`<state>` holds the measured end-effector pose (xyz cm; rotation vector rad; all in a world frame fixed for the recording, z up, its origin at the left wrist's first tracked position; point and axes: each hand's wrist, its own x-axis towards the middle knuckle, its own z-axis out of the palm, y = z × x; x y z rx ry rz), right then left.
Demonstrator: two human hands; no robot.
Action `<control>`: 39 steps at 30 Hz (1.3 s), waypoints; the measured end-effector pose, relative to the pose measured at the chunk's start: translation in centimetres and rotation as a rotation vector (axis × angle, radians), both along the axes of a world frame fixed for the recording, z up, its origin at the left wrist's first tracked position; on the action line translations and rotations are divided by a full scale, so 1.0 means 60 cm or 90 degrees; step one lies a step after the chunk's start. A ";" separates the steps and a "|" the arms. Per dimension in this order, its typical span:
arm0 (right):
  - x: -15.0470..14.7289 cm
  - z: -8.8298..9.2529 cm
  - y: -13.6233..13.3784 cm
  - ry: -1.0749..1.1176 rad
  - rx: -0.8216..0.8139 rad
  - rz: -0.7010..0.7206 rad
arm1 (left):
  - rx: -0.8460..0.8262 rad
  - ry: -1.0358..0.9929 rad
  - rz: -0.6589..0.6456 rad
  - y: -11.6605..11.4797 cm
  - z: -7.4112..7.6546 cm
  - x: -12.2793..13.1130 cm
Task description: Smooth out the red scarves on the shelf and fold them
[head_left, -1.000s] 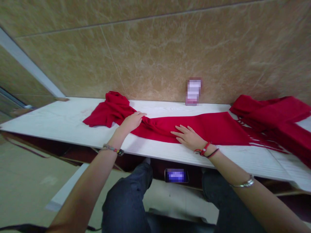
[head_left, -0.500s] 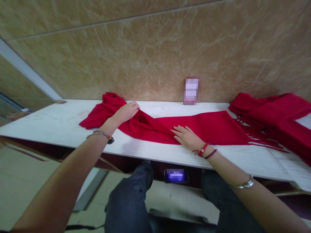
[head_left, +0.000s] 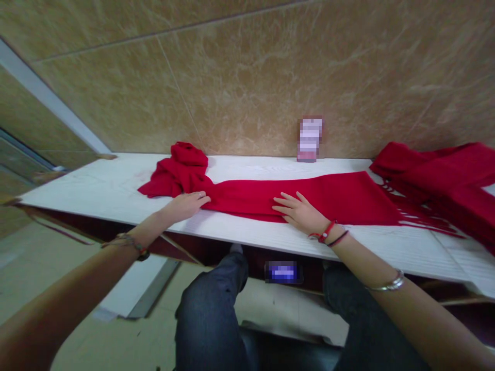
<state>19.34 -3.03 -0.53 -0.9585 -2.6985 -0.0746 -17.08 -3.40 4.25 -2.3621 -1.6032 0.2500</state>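
Note:
A long red scarf (head_left: 255, 196) lies stretched across the white table (head_left: 100, 193), its left end bunched in a heap and its fringed right end spread flat. My left hand (head_left: 185, 204) rests on the scarf's near edge just right of the heap, fingers curled down on the cloth. My right hand (head_left: 299, 210) lies flat on the middle of the scarf, fingers stretched out and apart.
More red scarves (head_left: 444, 180) are piled at the table's right end. A small blurred card (head_left: 310, 139) leans on the brown tiled wall at the back. My knees in dark jeans (head_left: 209, 314) sit below the table's front edge.
My left hand has slid from the far side of the scarf back toward the near edge and left, smoothing the cloth straighter. My right hand stayed pressed in place.

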 end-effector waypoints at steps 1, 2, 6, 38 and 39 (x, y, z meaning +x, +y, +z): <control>0.000 0.001 -0.001 0.011 0.014 0.016 | 0.008 0.025 0.011 0.001 -0.001 0.003; 0.000 0.002 -0.001 0.023 0.025 0.033 | 0.017 0.054 0.017 0.004 0.002 0.007; 0.001 0.001 -0.001 0.037 0.009 0.074 | 0.064 0.078 0.043 0.017 0.010 0.023; 0.002 -0.004 0.000 0.130 0.010 0.141 | 0.047 -0.211 -0.194 -0.021 -0.063 0.230; 0.002 -0.004 0.000 0.112 0.010 0.145 | 0.047 -0.212 -0.198 -0.022 -0.063 0.232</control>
